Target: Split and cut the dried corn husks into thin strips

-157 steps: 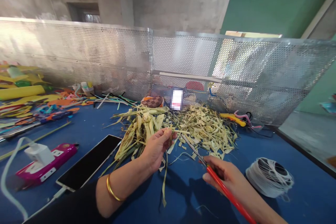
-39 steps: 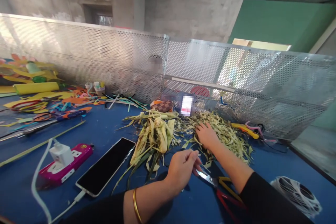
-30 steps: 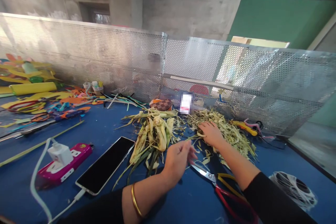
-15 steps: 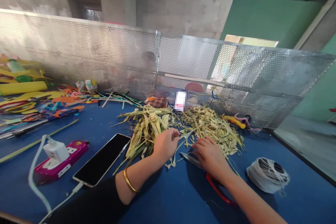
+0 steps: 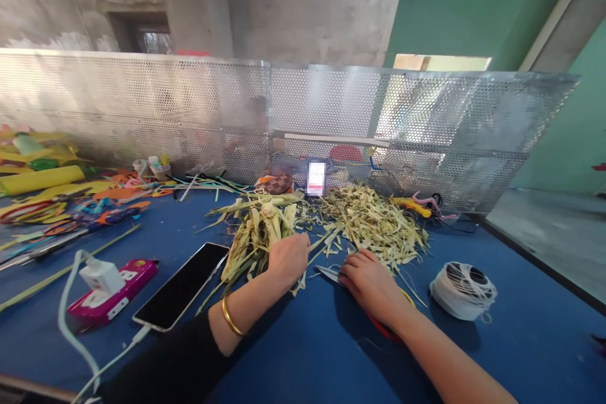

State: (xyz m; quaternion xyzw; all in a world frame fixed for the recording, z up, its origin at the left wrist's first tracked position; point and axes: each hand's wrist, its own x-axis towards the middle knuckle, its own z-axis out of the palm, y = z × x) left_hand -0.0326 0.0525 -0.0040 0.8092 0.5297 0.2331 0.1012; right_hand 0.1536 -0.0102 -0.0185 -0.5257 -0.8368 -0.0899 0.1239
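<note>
My left hand (image 5: 290, 259) is closed, knuckles up, at the right edge of a bundle of dry husks (image 5: 258, 237). Its fingertips are hidden, so what they pinch cannot be made out. A thin pale husk strip (image 5: 322, 245) runs close beside them. Palm down, my right hand (image 5: 367, 281) has its fingers curled over a pair of scissors (image 5: 327, 274) on the blue table. The blades stick out to the left of the fingers; part of the red handle shows below the wrist. Behind my right hand is a heap of shredded husk (image 5: 379, 224).
To the right sits a ball of white string (image 5: 463, 290). A phone (image 5: 182, 287) on a charging cable and a magenta power strip (image 5: 113, 293) lie left. Coloured scraps (image 5: 108, 192) cover the far left. A perforated metal screen (image 5: 326, 101) borders the back, with a lit phone (image 5: 315, 178) before it.
My left hand has turned so its knuckles face up and its fingertips are hidden. My right hand has curled closer round the scissors, which have shifted slightly. The whole view has swung a little.
</note>
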